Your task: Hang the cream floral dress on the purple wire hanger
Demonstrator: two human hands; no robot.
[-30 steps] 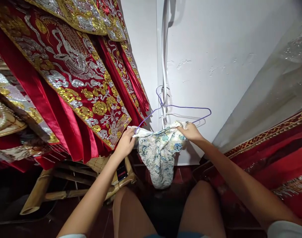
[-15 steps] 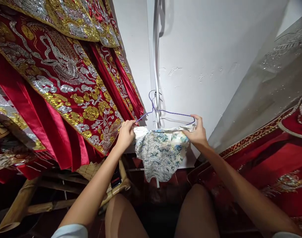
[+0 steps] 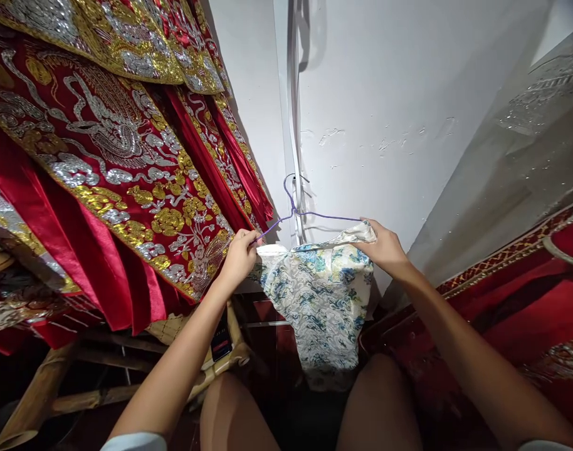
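A purple wire clothes hanger (image 3: pixel 324 215) hangs by its hook at the white upright in front of me. On it is a thin garment (image 3: pixel 321 300) with a blue, green and white floral print, draped downward below the bar. My left hand (image 3: pixel 242 254) is closed around the hanger's left end, close to the garment's pale corner. At the other side my right hand (image 3: pixel 383 247) grips the upper edge of the garment, with fingers behind and thumb in front. The cloth there covers the hanger's right tip.
Red cloth with gold and silver sequin embroidery (image 3: pixel 126 156) fills the left side. Below it stands a bamboo frame (image 3: pixel 74 394) with a phone (image 3: pixel 220 343) on it. A white wall (image 3: pixel 371 113) lies ahead. More red embroidered fabric (image 3: pixel 503 313) is at the right.
The garment hangs lower and more spread out. Its right edge has moved up over the hanger's right tip, which showed bare before. My right hand has shifted slightly outward.
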